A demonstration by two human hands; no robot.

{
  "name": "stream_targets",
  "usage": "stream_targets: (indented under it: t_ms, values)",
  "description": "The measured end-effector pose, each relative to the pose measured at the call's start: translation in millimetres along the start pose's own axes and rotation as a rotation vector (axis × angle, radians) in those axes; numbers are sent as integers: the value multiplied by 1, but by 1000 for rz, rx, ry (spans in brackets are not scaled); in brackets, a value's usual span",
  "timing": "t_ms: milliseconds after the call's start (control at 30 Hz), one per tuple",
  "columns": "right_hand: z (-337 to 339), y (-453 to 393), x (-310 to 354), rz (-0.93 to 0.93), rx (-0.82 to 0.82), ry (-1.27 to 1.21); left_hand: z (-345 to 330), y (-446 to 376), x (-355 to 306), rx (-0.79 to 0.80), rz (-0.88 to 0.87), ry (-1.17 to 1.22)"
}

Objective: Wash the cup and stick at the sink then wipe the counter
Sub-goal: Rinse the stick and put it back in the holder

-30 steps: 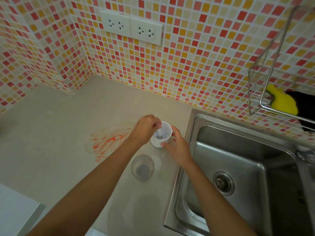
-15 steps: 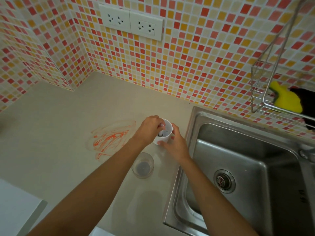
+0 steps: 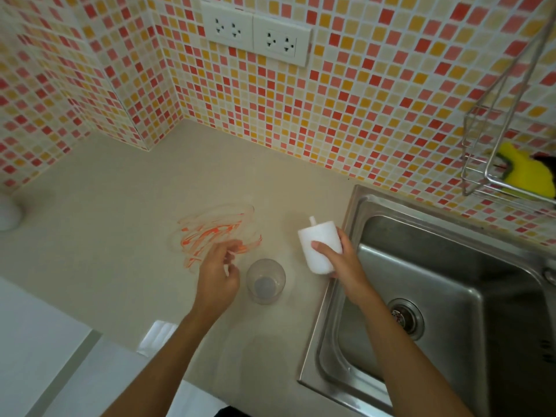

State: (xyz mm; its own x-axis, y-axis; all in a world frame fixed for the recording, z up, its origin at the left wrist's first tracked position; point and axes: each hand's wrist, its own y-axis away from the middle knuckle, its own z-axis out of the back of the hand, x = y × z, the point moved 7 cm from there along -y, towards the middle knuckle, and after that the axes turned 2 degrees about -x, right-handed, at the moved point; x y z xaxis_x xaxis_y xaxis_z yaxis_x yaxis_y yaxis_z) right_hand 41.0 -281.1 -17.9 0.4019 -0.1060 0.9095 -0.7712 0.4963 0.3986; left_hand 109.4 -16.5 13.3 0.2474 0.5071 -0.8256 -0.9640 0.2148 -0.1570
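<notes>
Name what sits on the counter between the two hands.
A clear glass, upright on the counter, between the left hand and the right hand, in the head view.

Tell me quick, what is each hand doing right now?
Left hand: blurred, fingers curled; cannot tell if it holds anything.
Right hand: holding the white cup.

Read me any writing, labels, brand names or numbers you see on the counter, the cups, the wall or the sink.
No readable text anywhere.
White cup in the right hand: plain, no print.
Clear cup: no markings.
Wall sockets: only pin holes, no lettering visible.
Sink: dark marks at its right wall, too blurred to read.
</notes>
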Motion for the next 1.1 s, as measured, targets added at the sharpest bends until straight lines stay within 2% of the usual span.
stream_targets:
  t_ms: [100,167,233,300,467,600,700,867,1000,1033,1100]
  values:
    - [14,20,0,-43,-11,-12,-26,40,19,283,54,22]
    - [19,32,8,-11,21,49,-42,51,25,371,122,38]
    - [18,44,25,66,80,155,-47,46,24,342,175,87]
    - [12,53,46,159,121,311,-50,36,22,313,151,99]
    - [-27,60,87,430,149,834,-55,22,13,327,93,102]
    - [-75,71,91,469,269,1093,-51,19,5,320,88,129]
    - [-106,80,88,588,267,1240,-53,20,8,321,107,158]
    - [-125,78,77,634,265,1330,-53,26,18,301,201,213]
    - [-123,70,65,564,313,1289,-51,31,18,277,212,258]
    - [-123,69,63,560,331,1257,-51,31,14,277,187,250]
    - [-121,67,62,514,347,1038,-51,28,3,275,137,237]
